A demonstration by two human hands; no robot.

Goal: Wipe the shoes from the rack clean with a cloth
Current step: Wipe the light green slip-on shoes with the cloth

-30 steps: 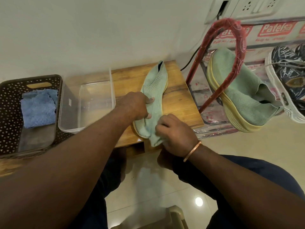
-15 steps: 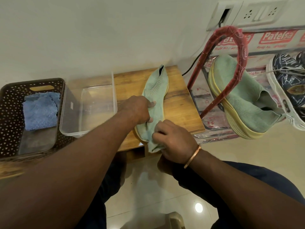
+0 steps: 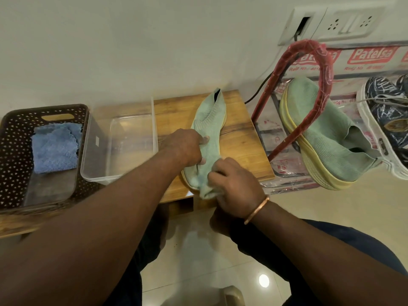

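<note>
Since the green shoe (image 3: 209, 120) lies flat on the wooden worktop (image 3: 242, 146), heel opening toward the wall & toe at the near edge, both hands can work on it from above w/o lifting it. The L hand (image 3: 183, 146) sits across the middle of the shoe, prob. to pin it so it doesn't slide under the rubbing. Its thumb (image 3: 205, 139) is laid on the knit upper & its other fingers (image 3: 202, 161) are curled down over the shoe's near part.

The R hand (image 3: 237, 186) is at the toe end, fingers (image 3: 217, 172) curled tight round a bunched cloth (image 3: 207, 192). The cloth is pale green, v. close in colour to the shoe, & a fold of it hangs just over the worktop edge. It touches the toe, so the wipe looks to be on the front of the upper. How much of the shoe is done I can't tell.

The rest sits near. The second green shoe (image 3: 326, 133) is tilted, sole edge toward the worktop, in the red rack (image 3: 322, 69) just right of the worktop. A dark patterned shoe (image 3: 388, 111) is beside it, so more shoes seem left to do. To the left a clear tub (image 3: 152, 120) stands just beside a brown basket (image 3: 13, 151) w/ a blue cloth (image 3: 55, 149) in it, likely a spare.
</note>
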